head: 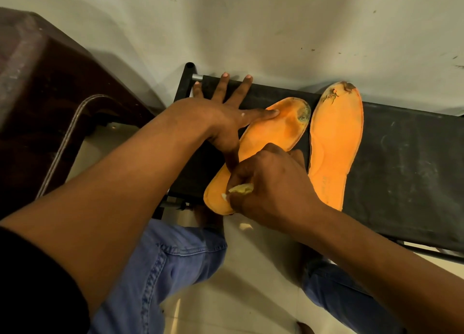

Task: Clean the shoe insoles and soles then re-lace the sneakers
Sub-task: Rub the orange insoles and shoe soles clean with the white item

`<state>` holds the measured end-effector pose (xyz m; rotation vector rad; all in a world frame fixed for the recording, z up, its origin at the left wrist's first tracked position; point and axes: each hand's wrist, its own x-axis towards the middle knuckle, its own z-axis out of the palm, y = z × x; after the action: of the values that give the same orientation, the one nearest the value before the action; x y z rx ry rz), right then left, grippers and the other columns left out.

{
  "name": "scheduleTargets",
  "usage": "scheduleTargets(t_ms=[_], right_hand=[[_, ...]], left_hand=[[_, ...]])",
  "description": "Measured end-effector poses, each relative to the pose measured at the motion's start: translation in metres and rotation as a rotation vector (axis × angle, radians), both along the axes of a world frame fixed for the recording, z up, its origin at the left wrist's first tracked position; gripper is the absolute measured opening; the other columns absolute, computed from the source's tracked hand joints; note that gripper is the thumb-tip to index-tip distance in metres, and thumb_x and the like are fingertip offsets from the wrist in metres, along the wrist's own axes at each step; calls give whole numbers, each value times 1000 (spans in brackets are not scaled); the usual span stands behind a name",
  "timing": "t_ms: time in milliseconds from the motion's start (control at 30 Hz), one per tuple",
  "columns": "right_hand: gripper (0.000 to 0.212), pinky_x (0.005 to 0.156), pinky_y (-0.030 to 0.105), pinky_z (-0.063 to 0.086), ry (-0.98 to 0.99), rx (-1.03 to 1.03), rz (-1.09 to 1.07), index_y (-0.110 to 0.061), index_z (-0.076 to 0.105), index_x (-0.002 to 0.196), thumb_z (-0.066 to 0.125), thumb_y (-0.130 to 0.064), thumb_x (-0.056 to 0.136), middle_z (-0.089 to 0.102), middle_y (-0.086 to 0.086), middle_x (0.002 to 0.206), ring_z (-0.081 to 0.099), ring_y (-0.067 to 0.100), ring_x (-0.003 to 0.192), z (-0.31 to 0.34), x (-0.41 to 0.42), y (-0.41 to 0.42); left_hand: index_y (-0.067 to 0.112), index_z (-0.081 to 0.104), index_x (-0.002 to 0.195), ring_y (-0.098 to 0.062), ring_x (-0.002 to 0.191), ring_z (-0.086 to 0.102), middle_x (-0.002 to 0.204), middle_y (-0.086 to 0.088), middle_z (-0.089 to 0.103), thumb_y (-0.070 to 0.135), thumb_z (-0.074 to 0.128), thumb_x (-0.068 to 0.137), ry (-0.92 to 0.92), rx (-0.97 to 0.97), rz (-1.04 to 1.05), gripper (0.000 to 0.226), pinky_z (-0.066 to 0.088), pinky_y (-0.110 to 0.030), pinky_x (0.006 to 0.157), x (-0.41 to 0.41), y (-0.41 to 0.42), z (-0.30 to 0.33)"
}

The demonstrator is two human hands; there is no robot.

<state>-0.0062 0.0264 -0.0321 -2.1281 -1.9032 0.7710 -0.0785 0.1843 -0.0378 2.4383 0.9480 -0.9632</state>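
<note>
Two orange insoles are lying side by side on the black bench (401, 163); the left hand (216, 120), fingers spread, is pressing the nearer insole (266, 142) flat while the right hand (271, 183) is gripping a yellowish cloth (241, 189) against its heel, beside the second insole (334, 142).

It looks like a plain room in a home: pale tiled floor (253, 291), marked white wall (276, 27), dark wooden furniture (42, 82) and a low black stool (401, 158)
</note>
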Motion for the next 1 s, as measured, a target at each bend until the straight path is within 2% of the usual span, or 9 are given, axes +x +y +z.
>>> scheduleTargets(t_ms=[133,267,433,600,667,767,867,1000], right_hand=[[19,88,43,38,-22,27,-7,-34,78,91,72,-41,75,70,-9,89,51,17,102,-4,-2,0],[16,85,41,35,27,64,8,-35,78,90,74,-39,75,69,-10,86,50,15,98,-5,-9,-3],[24,85,43,37,-125,79,-29,-34,77,96,67,-47,78,69,-9,88,51,18,101,-10,0,1],[17,89,42,38,60,48,-12,-35,79,95,73,-40,79,72,-10,94,53,15,103,-10,-5,-1],[17,91,42,38,71,52,-3,-36,79,95,73,-40,79,72,-10,95,53,15,103,-9,-6,-1],[23,90,43,38,-52,69,-11,-35,77,99,70,-45,81,70,-8,96,53,17,104,-13,0,2],[24,87,43,38,-193,99,-55,-32,77,100,67,-45,82,71,-4,93,54,21,102,-18,12,8],[19,86,43,40,-236,142,-100,-30,77,97,71,-38,81,71,1,93,56,25,102,-22,22,12]], left_hand=[[71,-19,140,-35,139,-46,150,7,-53,44,86,72,-7,7,-3,129,-12,-77,111,0,0,-1],[71,-20,140,-35,139,-46,149,7,-53,46,87,69,7,11,-3,131,-11,-77,111,1,0,-2],[72,-19,140,-34,139,-46,151,8,-52,40,85,76,-11,5,5,126,-12,-76,112,0,1,-1],[71,-18,141,-34,140,-45,151,7,-52,36,83,77,0,10,6,125,-10,-76,112,1,0,0],[70,-18,142,-34,140,-45,151,7,-52,36,83,78,-2,12,2,125,-11,-76,112,1,1,0],[71,-18,141,-34,140,-45,151,7,-52,35,83,78,-14,8,2,124,-11,-76,112,0,2,-1],[72,-18,140,-34,139,-46,151,8,-52,47,86,72,-20,-4,-3,127,-12,-76,112,-1,2,-3],[71,-19,140,-35,140,-45,151,8,-52,57,86,67,-22,-3,-16,128,-12,-76,112,-1,3,-2]])
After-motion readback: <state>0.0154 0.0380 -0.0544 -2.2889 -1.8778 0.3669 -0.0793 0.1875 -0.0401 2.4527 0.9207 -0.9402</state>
